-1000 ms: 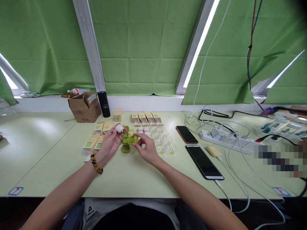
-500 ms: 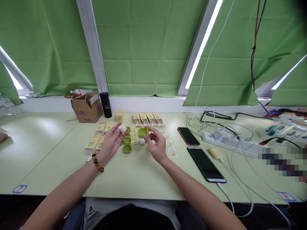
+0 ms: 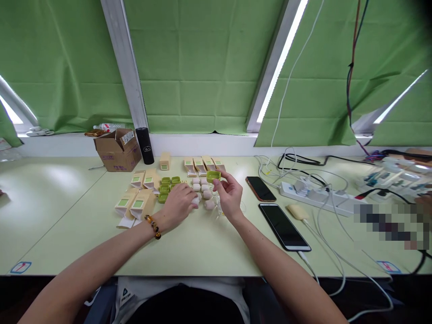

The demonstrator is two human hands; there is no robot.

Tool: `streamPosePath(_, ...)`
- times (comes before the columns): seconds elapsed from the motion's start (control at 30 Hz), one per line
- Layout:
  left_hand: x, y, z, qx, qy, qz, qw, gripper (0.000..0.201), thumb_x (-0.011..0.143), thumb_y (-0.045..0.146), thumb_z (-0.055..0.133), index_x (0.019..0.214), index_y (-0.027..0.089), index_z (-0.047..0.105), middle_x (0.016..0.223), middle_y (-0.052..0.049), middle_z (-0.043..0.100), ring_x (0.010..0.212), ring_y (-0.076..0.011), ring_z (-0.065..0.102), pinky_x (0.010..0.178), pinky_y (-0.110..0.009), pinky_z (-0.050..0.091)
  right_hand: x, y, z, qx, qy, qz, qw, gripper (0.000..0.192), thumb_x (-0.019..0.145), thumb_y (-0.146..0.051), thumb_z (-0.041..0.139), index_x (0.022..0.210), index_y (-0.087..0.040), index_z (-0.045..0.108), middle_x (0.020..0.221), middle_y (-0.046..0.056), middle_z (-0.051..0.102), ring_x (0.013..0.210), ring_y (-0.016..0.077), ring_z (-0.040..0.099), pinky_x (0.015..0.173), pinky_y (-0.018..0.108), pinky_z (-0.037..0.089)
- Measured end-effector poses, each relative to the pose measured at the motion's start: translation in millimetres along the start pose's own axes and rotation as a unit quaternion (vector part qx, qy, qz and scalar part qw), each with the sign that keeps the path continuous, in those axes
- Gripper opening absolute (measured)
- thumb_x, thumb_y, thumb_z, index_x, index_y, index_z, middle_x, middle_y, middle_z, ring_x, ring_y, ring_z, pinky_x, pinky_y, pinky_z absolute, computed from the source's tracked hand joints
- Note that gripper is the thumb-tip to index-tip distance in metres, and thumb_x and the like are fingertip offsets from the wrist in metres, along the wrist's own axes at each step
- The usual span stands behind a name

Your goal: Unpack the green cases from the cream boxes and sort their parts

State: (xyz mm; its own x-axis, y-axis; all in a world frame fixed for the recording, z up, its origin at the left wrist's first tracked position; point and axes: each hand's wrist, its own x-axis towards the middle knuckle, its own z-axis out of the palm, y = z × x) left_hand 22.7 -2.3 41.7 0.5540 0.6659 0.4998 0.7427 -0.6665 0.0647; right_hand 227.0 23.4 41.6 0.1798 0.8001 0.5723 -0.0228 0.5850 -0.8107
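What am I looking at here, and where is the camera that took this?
The camera sits on a person's head, looking down at their own two bare hands over a pale green table. The right hand holds up a small green case. The left hand, with a beaded bracelet on its wrist, rests on small whitish pieces. Nearby lie more green cases, tan cartons, a cardboard box, two phones and a power strip.
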Motion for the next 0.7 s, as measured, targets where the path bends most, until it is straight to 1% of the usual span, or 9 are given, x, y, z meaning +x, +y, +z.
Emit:
streamPosePath(0.07,3.6,4.2,5.7,0.035,-0.024,0.001,0.999,0.011,0.09,0.026,0.079,0.095,0.018,0.073,0.093,-0.008,0.073,0.103,-0.0297,0.06,0.092,-0.046,0.049,-1.8,2.0,0.9,-0.004,-0.001,0.001,1.0,0.045,0.089,-0.048,0.077,0.123,-0.018,0.072,0.082,0.002,0.07,0.06,0.0147,0.058,0.059,0.032,0.048)
streamPosePath(0.13,5.3,7.5,10.8,0.055,-0.03,0.002,0.998,0.012,0.091,0.027,0.079,0.093,0.018,0.072,0.094,-0.008,0.074,0.107,-0.0306,0.059,0.094,-0.047,0.047,-3.7,2.0,2.0,-0.013,-0.006,-0.001,1.0,0.043,0.09,-0.047,0.076,0.123,-0.019,0.072,0.081,0.002,0.07,0.06,0.0147,0.058,0.059,0.032,0.048)
streamPosePath(0.27,4.2,11.3,18.5,0.066,-0.033,0.007,0.997,0.013,0.093,0.029,0.077,0.096,0.018,0.071,0.099,-0.009,0.074,0.113,-0.0318,0.057,0.099,-0.048,0.044,-7.3,-1.1,3.7,-0.028,-0.02,-0.002,0.999,0.041,0.091,-0.044,0.074,0.125,-0.021,0.071,0.075,-0.001,0.066,0.06,0.0153,0.058,0.06,0.032,0.05)
streamPosePath(0.4,1.1,12.3,24.0,0.064,-0.031,0.004,0.997,0.015,0.095,0.03,0.075,0.102,0.017,0.071,0.104,-0.011,0.073,0.12,-0.0335,0.053,0.1,-0.049,0.044,-10.2,-3.0,4.7,-0.035,-0.032,0.001,0.999,0.039,0.091,-0.041,0.074,0.125,-0.021,0.071,0.07,-0.002,0.063,0.061,0.0162,0.06,0.062,0.032,0.049)
streamPosePath(0.53,-0.6,12.6,27.1,0.066,-0.028,0.001,0.997,0.016,0.095,0.028,0.074,0.105,0.018,0.07,0.109,-0.011,0.071,0.125,-0.0349,0.05,0.103,-0.049,0.042,-11.9,-1.3,6.0,-0.034,-0.04,-0.002,0.999,0.037,0.09,-0.04,0.074,0.123,-0.021,0.072,0.072,-0.001,0.064,0.061,0.0157,0.059,0.061,0.032,0.048)
streamPosePath(0.7,-1.7,14.5,26.2,0.07,-0.034,-0.009,0.997,0.017,0.093,0.03,0.076,0.104,0.018,0.07,0.109,-0.012,0.07,0.125,-0.0348,0.048,0.105,-0.05,0.041,-13.2,1.0,7.6,-0.04,-0.047,-0.003,0.998,0.038,0.09,-0.041,0.074,0.122,-0.021,0.073,0.073,-0.001,0.065,0.063,0.0161,0.06,0.062,0.031,0.05)
